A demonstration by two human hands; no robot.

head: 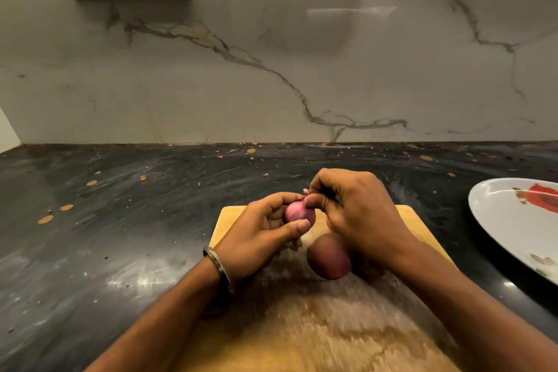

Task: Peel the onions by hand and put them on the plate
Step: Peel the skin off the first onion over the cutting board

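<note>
Pink onion (pixel 299 213) in both hands, tip pointing up.

In front of you runs a dark, streaked counter (pixel 136 220) flecked with orange spots, carrying a wooden cutting board (pixel 317 326) at the near middle, where an unpeeled onion (pixel 329 257) rests, and a white plate (pixel 510 226) at the right edge.

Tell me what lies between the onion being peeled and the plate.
Only the right hand, pinching skin at the top of the small onion that the left hand holds. Beyond it, bare cutting board and dark counter reach the plate.
</note>
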